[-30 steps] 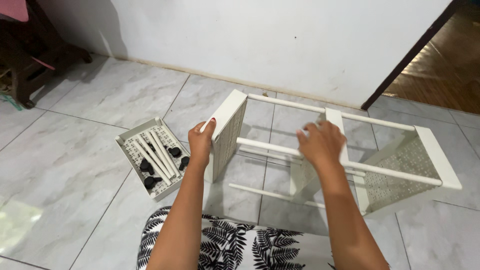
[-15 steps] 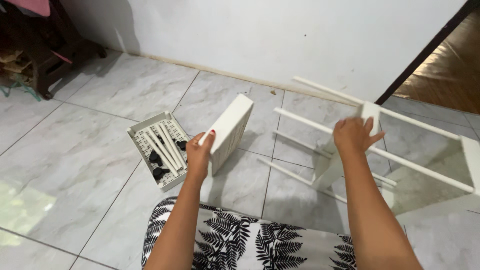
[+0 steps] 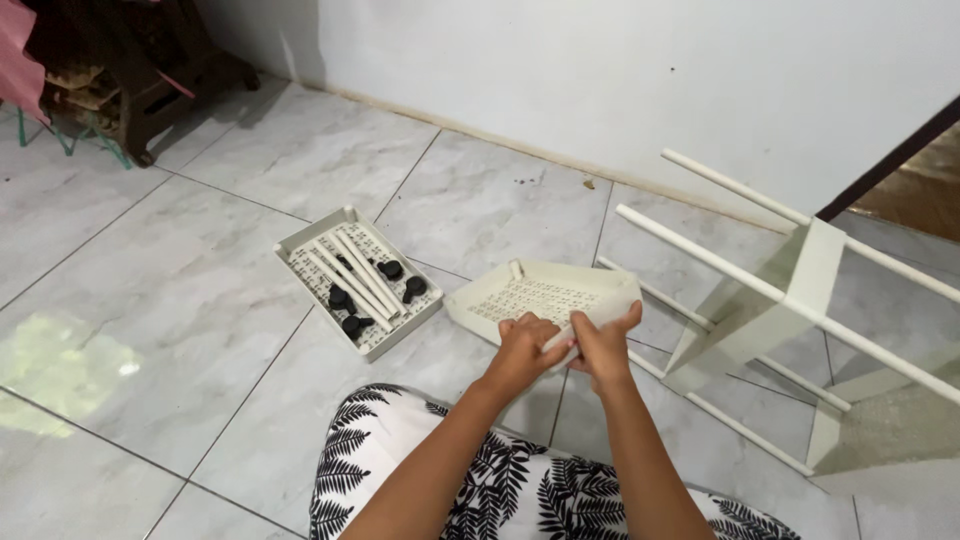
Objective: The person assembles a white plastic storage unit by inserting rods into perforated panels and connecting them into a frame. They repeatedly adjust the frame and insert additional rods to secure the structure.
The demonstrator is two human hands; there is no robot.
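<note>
A loose cream perforated shelf tray [image 3: 545, 293] lies tilted on the tiled floor in front of me. My left hand [image 3: 523, 343] and my right hand [image 3: 606, 343] both grip its near edge, close together. To the right stands the partly built white rack [image 3: 790, 300], with thin white rods running through a shelf panel; neither hand touches it.
A second cream tray [image 3: 300, 250] lies on the floor to the left, holding white rods [image 3: 350, 268] and black caster wheels [image 3: 345, 310]. Dark wooden furniture [image 3: 130, 70] stands at the far left by the white wall. My patterned garment [image 3: 420, 470] fills the bottom.
The tray has come off the rack's end and been laid down in front of me. My right hand left the rack and joined the left on the tray. The rack now stands further right.
</note>
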